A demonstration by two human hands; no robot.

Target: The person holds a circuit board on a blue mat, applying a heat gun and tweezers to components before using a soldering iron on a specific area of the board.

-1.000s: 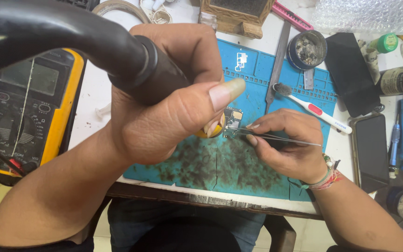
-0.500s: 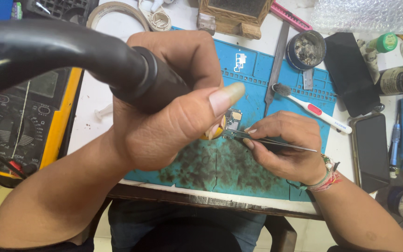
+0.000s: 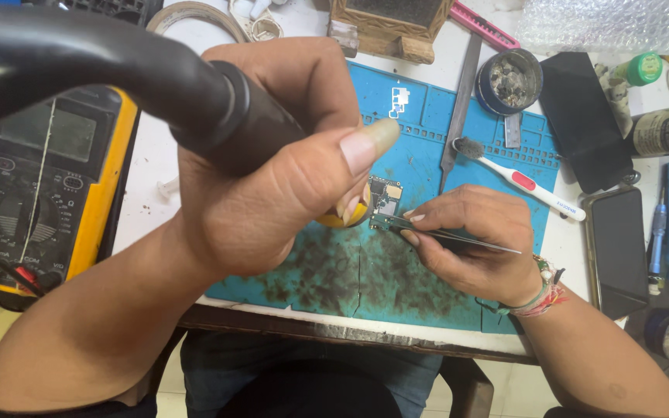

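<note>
Left hand [image 3: 272, 162] grips black handle [image 3: 218, 116] — right hand [image 3: 474, 240] pinches tweezers [image 3: 466, 240] on circuit board [image 3: 385, 203]

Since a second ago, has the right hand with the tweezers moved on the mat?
No. The right hand holds the tweezers at the small circuit board, the same way below the white-and-red brush on the blue mat.
</note>
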